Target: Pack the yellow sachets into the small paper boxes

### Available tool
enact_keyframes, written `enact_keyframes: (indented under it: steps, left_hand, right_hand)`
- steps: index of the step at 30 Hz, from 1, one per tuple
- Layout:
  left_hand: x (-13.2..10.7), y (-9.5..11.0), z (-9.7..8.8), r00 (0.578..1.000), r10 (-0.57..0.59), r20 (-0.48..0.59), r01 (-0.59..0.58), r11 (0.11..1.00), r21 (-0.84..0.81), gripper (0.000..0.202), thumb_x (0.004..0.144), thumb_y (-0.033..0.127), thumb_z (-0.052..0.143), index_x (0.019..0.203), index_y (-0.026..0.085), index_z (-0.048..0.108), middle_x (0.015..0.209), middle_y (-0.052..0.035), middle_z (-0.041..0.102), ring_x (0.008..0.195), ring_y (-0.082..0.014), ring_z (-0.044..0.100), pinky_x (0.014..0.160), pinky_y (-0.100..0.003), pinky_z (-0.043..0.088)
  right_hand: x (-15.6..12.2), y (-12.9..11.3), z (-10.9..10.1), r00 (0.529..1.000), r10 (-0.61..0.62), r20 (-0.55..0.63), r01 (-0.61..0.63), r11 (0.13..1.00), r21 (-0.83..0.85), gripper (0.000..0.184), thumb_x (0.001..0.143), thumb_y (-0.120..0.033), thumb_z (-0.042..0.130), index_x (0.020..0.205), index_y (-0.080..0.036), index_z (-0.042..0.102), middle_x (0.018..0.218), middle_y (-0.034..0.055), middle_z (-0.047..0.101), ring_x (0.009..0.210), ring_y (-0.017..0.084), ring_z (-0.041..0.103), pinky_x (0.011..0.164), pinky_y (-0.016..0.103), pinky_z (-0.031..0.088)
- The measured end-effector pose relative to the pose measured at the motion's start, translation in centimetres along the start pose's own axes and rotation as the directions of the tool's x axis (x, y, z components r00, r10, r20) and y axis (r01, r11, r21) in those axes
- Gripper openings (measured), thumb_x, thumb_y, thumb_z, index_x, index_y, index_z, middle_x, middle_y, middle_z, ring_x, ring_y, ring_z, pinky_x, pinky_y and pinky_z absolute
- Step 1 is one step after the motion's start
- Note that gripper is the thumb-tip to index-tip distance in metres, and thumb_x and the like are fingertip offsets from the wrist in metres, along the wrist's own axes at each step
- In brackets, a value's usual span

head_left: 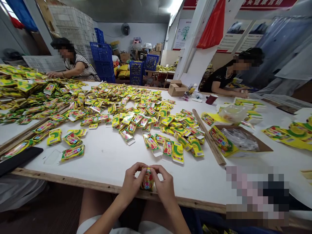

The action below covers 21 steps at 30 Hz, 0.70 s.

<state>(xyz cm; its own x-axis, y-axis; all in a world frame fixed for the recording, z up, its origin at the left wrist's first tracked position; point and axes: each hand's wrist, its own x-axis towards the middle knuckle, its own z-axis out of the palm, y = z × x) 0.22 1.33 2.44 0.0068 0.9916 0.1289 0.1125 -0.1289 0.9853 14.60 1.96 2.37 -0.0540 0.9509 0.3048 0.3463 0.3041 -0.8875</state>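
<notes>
Both of my hands meet at the near edge of the white table [107, 162]. Between them is a small yellow, green and red printed carton [147, 180], held upright. My left hand [131, 184] pinches its left side and top, my right hand [163, 184] pinches its right side and top. Fingers of both hands are curled onto it. Just beyond my hands lie several flat cartons of the same print [170, 148], some with white flaps showing.
A big heap of flat cartons [109, 104] covers the table's middle and left. A wooden strip [208, 136] lies diagonally at right, beside an open cardboard box [241, 139]. A black flat object [18, 160] sits at left. Two other people work at the far side.
</notes>
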Motion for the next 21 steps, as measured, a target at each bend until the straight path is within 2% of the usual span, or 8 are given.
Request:
enact_keyframes:
  steps: [7, 11, 15, 17, 18, 19, 21]
  left_hand:
    - [0.5, 0.1, 0.0, 0.999, -0.032, 0.002, 0.032, 0.999, -0.015, 0.023, 0.087, 0.036, 0.055, 0.087, 0.014, 0.064, 0.084, -0.0049, 0.066, 0.080, -0.0154, 0.061, 0.074, -0.025, 0.048]
    - [-0.1, -0.9, -0.5, 0.996, 0.029, 0.084, -0.026, 0.999, -0.037, 0.020, 0.088, 0.033, 0.056, 0.092, 0.017, 0.066, 0.094, -0.0055, 0.066, 0.090, -0.0165, 0.062, 0.082, -0.027, 0.049]
    - [-0.9, -1.8, -1.0, 0.985, 0.103, 0.136, -0.104, 0.995, 0.005, 0.016, 0.088, 0.030, 0.056, 0.096, 0.021, 0.067, 0.105, -0.0046, 0.064, 0.103, -0.0173, 0.060, 0.091, -0.029, 0.048]
    - [-1.2, -2.0, -1.2, 0.984, 0.087, 0.155, -0.093, 0.995, 0.032, 0.022, 0.089, 0.031, 0.054, 0.108, 0.024, 0.063, 0.117, -0.0054, 0.060, 0.109, -0.0181, 0.058, 0.095, -0.031, 0.047]
    - [-1.2, -2.2, -1.3, 0.987, 0.063, 0.151, -0.069, 0.997, 0.032, 0.029, 0.090, 0.032, 0.053, 0.117, 0.025, 0.057, 0.122, -0.0060, 0.057, 0.109, -0.0181, 0.058, 0.094, -0.032, 0.048]
    - [-1.1, -2.3, -1.4, 0.990, 0.035, 0.138, -0.040, 0.999, 0.028, 0.035, 0.090, 0.034, 0.051, 0.124, 0.026, 0.051, 0.125, -0.0068, 0.055, 0.108, -0.0179, 0.058, 0.093, -0.033, 0.049]
    - [-0.9, -2.6, -1.5, 0.993, -0.022, 0.120, 0.019, 0.999, 0.027, 0.040, 0.091, 0.037, 0.049, 0.129, 0.025, 0.044, 0.123, -0.0078, 0.056, 0.104, -0.0175, 0.060, 0.091, -0.034, 0.050]
  right_hand:
    - [0.5, -0.5, -0.5, 0.997, 0.065, 0.033, -0.066, 0.998, 0.023, 0.025, 0.090, -0.037, 0.053, 0.087, -0.016, 0.065, 0.079, 0.0044, 0.066, 0.071, 0.017, 0.060, 0.068, 0.026, 0.048]
    - [-0.7, 0.2, 0.0, 0.998, 0.014, 0.054, -0.019, 0.996, 0.083, 0.020, 0.091, -0.031, 0.053, 0.094, -0.017, 0.066, 0.089, 0.0057, 0.066, 0.084, 0.018, 0.062, 0.076, 0.027, 0.048]
    - [-1.6, 0.0, 0.3, 0.999, -0.019, 0.028, 0.016, 0.994, 0.109, 0.015, 0.091, -0.024, 0.051, 0.096, -0.019, 0.065, 0.093, 0.0044, 0.066, 0.089, 0.016, 0.061, 0.080, 0.027, 0.048]
    - [-2.3, -0.2, -1.8, 0.998, -0.043, -0.052, 0.046, 0.998, 0.052, 0.018, 0.092, -0.025, 0.047, 0.094, -0.020, 0.064, 0.093, 0.0044, 0.065, 0.090, 0.017, 0.061, 0.080, 0.027, 0.048]
    - [-2.9, -0.3, -3.7, 0.995, -0.031, -0.098, 0.030, 1.000, -0.009, 0.020, 0.093, -0.027, 0.046, 0.093, -0.021, 0.064, 0.092, 0.0047, 0.065, 0.090, 0.017, 0.061, 0.079, 0.027, 0.048]
    - [-3.7, -0.3, -6.3, 0.989, -0.004, -0.148, -0.009, 0.996, -0.092, 0.022, 0.093, -0.030, 0.045, 0.091, -0.021, 0.065, 0.091, 0.0051, 0.065, 0.088, 0.018, 0.061, 0.078, 0.028, 0.048]
    - [-5.9, 0.2, -12.6, 0.972, 0.144, -0.186, -0.197, 0.930, -0.310, 0.026, 0.090, -0.039, 0.047, 0.087, -0.022, 0.066, 0.088, 0.0063, 0.066, 0.084, 0.021, 0.061, 0.075, 0.032, 0.047]
